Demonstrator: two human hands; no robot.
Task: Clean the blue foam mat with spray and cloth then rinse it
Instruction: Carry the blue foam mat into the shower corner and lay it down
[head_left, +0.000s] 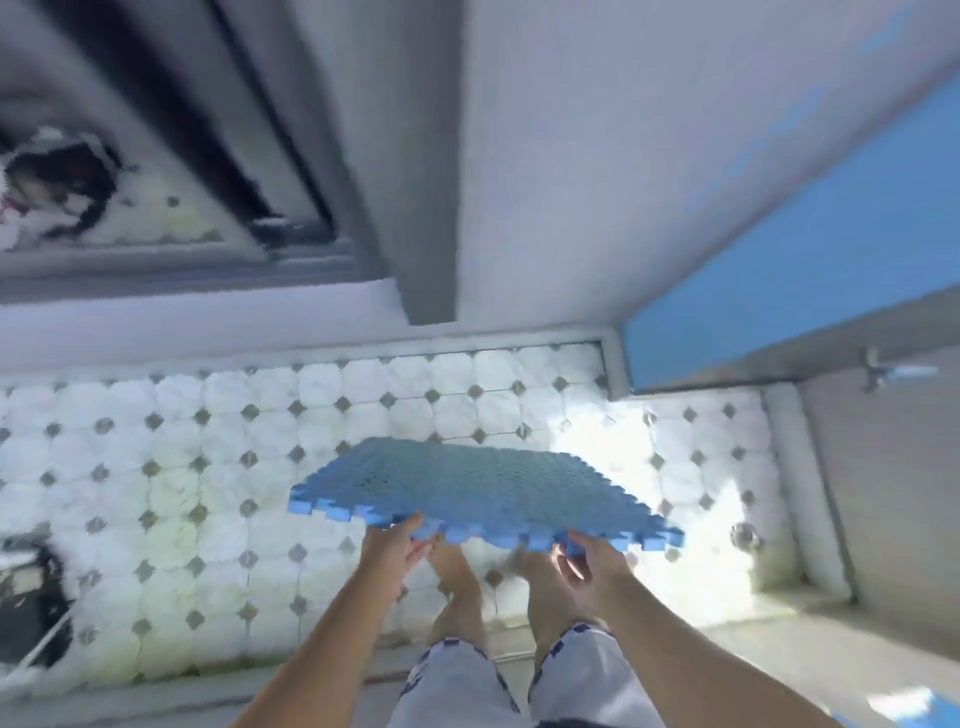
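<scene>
- Pale shorts (457, 680) and two bare forearms fill the bottom of the head view, with bare feet (460, 569) below them on the tiled floor (208, 441).
- Both hands are clamped on the blue foam mat (483, 483), which is held in the air roughly level above the floor and in front of the legs.
- Left hand (400, 540) pinches the near edge towards its left end, with the fingers tucked under. Right hand (592, 561) takes the same edge towards its right corner. The two hands are well apart, and motion blur hides exactly how each finger lies.
- Held by one edge only, the mat stays almost flat with just a slight droop at the far side, so it is probably light and fairly stiff for foam, though it would bend if forced.
- Its top face is ribbed or textured, which should help the grip. Once wetted with spray or rinse water it would likely turn slicker and a little heavier.
- Jigsaw teeth run along the edges. They make handy holds, but they look like the weakest parts and could tear if pulled hard.
- Holding it along one edge with the hands spread looks sound for carrying. For scrubbing, laying it flat on the floor would likely support it better.
- No spray bottle or cloth can be seen here.
</scene>
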